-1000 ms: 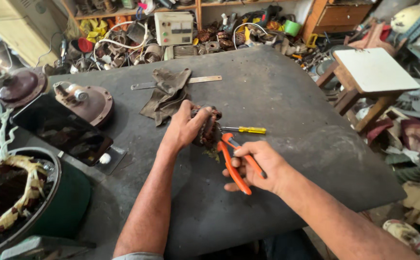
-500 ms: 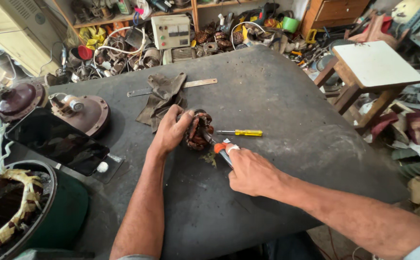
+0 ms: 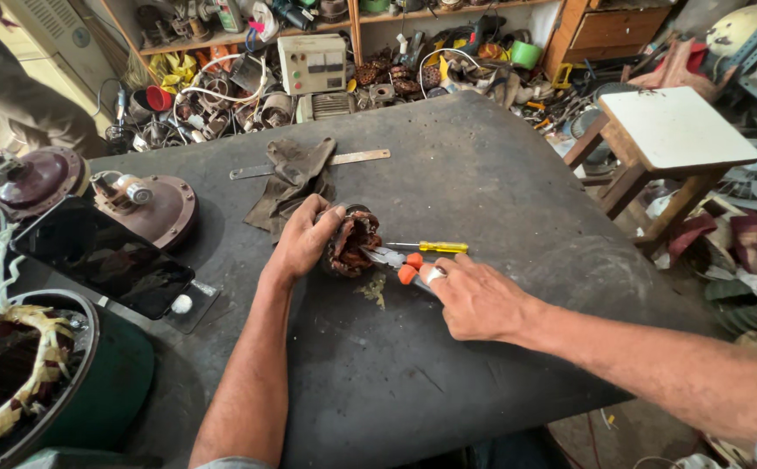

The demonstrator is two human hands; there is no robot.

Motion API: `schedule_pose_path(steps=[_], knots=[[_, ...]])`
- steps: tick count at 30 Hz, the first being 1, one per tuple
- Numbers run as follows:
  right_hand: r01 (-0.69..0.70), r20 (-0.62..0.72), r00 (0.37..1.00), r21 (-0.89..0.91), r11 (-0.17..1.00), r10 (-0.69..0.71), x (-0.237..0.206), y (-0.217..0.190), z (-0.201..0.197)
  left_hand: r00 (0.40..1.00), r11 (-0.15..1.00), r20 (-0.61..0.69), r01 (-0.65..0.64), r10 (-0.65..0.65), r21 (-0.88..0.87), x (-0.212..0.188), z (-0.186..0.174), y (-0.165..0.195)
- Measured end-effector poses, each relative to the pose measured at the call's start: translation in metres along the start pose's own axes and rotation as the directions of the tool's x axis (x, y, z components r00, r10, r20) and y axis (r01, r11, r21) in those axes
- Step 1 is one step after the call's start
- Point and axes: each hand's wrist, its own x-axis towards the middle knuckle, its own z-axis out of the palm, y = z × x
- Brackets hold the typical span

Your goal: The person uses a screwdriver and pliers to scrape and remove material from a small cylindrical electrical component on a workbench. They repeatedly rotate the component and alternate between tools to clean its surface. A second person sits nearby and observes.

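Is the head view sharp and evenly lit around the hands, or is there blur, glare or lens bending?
Head view: the left hand, the wound motor coil and the right hand with the orange-handled pliers are sharp under soft, even light; shadows are faint; no glare on the dark table; wide-angle bending curves the table's edges.

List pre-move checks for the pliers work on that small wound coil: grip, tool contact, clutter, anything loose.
1. Coil steadied: ok. The left hand wraps the small wound coil against the dark table.
2. Tool held: ok. The right hand grips the orange-handled pliers.
3. Plier tips on the winding: cannot tell; they meet the coil's edge, the bite itself is hidden.
4. Yellow-handled screwdriver clear of the tool: not ok; it lies right beside the pliers.
5. Debris: not ok; scraps lie on the table under the coil.
6. Grey rag clear of the hands: ok, it lies behind the left hand.
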Motion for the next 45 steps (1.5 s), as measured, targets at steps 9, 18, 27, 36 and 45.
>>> schedule_pose_path(steps=[9, 18, 27, 36, 45], knots=[[0.116, -0.063, 0.992, 0.136, 0.984, -0.108, -0.002, 0.029, -0.005, 1.000, 1.000, 0.018, -0.022, 0.021, 0.022, 0.000, 0.003, 0.013], [-0.543, 0.192, 0.837, 0.176, 0.821, 0.512, 0.006, 0.105, -0.044, 0.997, 0.970, -0.070, -0.011, 0.029, 0.242, -0.013, 0.000, 0.029], [-0.224, 0.294, 0.943, 0.213, 0.951, 0.156, 0.085, 0.050, -0.036, 0.995, 0.970, -0.076, -0.039, 0.059, 0.238, -0.017, 0.002, 0.043], [-0.056, -0.161, 0.986, -0.041, 0.998, 0.049, 0.094, 0.007, 0.034, 0.992, 0.929, 0.011, -0.119, 0.122, 0.350, -0.011, 0.003, 0.068], [0.014, -0.136, 0.991, 0.145, 0.989, 0.006, 0.100, 0.022, 0.039, 0.999, 0.943, 0.023, 0.018, -0.028, 0.332, -0.008, 0.008, 0.058]])
